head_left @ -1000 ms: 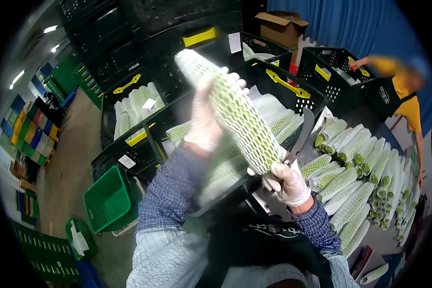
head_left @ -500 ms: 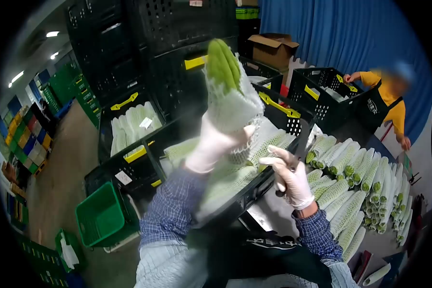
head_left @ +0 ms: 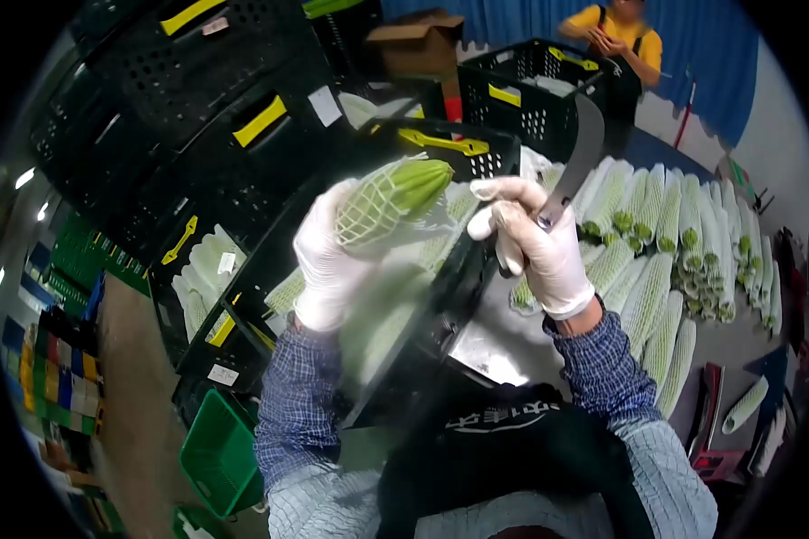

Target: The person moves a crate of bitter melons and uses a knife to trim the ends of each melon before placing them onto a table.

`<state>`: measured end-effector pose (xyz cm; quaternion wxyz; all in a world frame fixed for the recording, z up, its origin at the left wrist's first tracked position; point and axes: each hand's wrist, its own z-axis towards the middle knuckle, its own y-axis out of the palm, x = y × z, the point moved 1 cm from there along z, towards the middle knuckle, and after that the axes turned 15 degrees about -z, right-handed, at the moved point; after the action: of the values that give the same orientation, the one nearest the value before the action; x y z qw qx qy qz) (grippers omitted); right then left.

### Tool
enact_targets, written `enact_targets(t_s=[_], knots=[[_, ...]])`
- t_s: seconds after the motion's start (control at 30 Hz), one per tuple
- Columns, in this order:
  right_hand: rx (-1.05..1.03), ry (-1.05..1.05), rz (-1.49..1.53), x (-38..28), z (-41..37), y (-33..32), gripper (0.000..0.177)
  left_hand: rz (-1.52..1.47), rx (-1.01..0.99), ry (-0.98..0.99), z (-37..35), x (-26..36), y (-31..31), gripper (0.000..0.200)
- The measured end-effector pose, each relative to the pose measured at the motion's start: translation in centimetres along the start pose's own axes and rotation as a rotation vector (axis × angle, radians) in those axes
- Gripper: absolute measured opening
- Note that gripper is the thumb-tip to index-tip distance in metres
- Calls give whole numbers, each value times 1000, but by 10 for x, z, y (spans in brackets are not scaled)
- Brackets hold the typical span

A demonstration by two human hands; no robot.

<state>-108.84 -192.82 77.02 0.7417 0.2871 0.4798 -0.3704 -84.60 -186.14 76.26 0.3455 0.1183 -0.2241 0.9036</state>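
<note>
Left hand [head_left: 325, 260] grips netted ridged gourd [head_left: 400, 198], tip bare | right hand [head_left: 548, 260] grips curved knife [head_left: 586, 148] blade-up, apparently for clearance

The ribbed green gourd [head_left: 420, 187] tilts in the left hand [head_left: 325, 256], its bare end toward the right, white net [head_left: 366, 211] around the part below. The knife [head_left: 579, 154] points up from the right hand [head_left: 541, 244], dark blade curved.
</note>
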Motion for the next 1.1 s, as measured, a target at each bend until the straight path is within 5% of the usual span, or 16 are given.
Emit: enact_targets(t_s=[0.2, 0.7, 0.83, 1.1], knots=[[45, 25, 22, 5, -4, -4, 28, 235, -88, 154, 0, -3, 3, 65], [77, 146, -90, 19, -2, -4, 26, 301, -415, -88, -2, 11, 10, 65], [179, -77, -368, 32, -1, -2, 20, 434, -472, -29, -5, 16, 11, 63], [181, 143, -90, 30, -6, -6, 24, 335, -442, -62, -9, 17, 16, 63]])
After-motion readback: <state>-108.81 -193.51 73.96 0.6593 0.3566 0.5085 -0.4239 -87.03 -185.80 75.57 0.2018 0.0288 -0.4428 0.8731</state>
